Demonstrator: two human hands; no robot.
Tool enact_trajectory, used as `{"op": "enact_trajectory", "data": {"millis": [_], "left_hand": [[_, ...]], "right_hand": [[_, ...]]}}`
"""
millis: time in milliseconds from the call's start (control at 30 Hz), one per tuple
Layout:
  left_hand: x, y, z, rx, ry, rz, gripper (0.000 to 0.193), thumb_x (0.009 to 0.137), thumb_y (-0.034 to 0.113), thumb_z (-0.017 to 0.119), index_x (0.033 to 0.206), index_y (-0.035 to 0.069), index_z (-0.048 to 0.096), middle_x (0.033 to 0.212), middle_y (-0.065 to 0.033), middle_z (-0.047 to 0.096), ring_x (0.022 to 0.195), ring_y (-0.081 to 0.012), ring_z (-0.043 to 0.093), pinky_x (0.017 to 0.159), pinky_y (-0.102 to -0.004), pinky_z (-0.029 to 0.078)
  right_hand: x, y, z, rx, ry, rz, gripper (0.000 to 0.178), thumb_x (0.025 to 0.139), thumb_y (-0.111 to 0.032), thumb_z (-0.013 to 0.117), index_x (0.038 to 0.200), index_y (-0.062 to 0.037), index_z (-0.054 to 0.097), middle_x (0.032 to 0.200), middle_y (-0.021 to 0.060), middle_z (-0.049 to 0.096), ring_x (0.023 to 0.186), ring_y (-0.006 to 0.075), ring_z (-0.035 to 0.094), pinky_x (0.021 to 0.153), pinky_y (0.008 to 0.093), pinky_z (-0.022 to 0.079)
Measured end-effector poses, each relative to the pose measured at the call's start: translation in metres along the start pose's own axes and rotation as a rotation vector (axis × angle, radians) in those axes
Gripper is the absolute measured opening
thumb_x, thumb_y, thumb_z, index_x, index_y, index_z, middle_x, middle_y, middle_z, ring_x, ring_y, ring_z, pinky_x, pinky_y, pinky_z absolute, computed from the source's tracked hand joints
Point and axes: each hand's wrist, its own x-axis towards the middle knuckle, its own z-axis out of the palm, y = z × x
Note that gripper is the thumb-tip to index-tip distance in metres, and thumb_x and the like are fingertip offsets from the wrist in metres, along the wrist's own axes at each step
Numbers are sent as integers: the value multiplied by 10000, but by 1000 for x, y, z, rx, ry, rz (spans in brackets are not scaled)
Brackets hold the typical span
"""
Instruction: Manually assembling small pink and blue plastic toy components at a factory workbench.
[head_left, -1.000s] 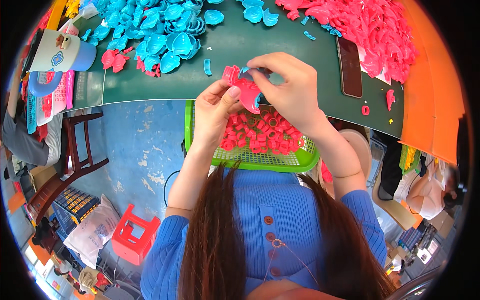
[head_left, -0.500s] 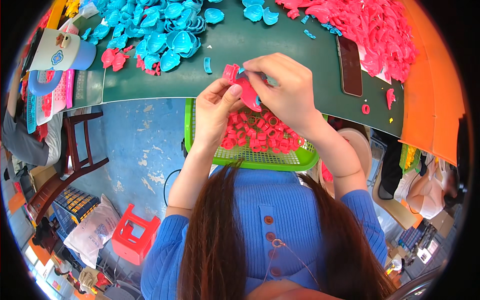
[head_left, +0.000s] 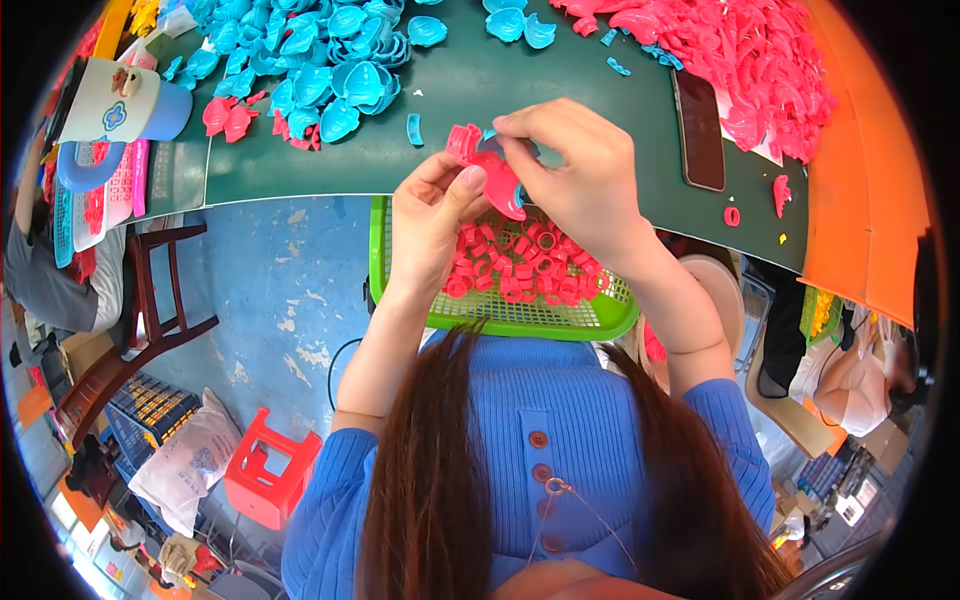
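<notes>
At your far left, one mug (head_left: 90,110) stands on the dark green table (head_left: 300,175). Below the table edge on that side are one brown wooden chair (head_left: 150,346) and one red plastic stool (head_left: 265,492). Next comes a heap of blue shells (head_left: 310,60), too many to count, with two larger pink pieces (head_left: 238,124) lying just beside it. One curved blue strip (head_left: 414,129) lies alone, near your left hand.

Your left hand (head_left: 430,215) grips one pink part (head_left: 500,185) between thumb and fingers, raised above the near edge of the table. Beneath it sits one green basket (head_left: 378,250), holding a pile of pink rings (head_left: 515,265) that overlap too much to count. Your right hand (head_left: 580,165) has thumb and forefinger closed on a blue piece (head_left: 489,133) against the pink part; your fingers cover most of it, so you cannot tell whether there is one or more.

To the right lie one phone (head_left: 700,130) and a large pink heap (head_left: 770,80), uncountable. Nearer the edge are one loose ring (head_left: 727,217) and one small curved pink piece (head_left: 781,190), beside one orange panel (head_left: 860,150).
</notes>
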Motion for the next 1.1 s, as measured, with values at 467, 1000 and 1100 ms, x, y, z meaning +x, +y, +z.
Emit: {"op": "enact_trajectory", "data": {"millis": [467, 1000, 1100], "left_hand": [[1, 2, 1, 4, 1, -7, 235, 853, 138, 633, 1041, 9, 576, 970, -28, 616, 877, -95, 592, 811, -266, 510], [2, 1, -6, -14, 4, -23, 236, 855, 122, 626, 1049, 0, 572, 979, -50, 619, 888, -110, 601, 803, -271, 508], [3, 2, -7, -19, -19, -13, 242, 859, 120, 621, 1059, -4, 566, 980, -56, 619, 890, -111, 601, 798, -271, 508]], "right_hand": [[0, 5, 6, 19, -13, -76, 138, 667, 62, 679, 780, -6, 639, 762, 82, 657, 688, 208, 636, 585, 281, 501], [0, 8, -2, 135, -145, -30, 164, 704, 20, 681, 863, -16, 670, 833, 102, 675, 746, 208, 649, 612, 278, 515], [-1, 5, -7, 252, -207, 252, 176, 696, -1, 699, 870, -22, 685, 847, 106, 682, 770, 210, 655, 654, 279, 522]]}}
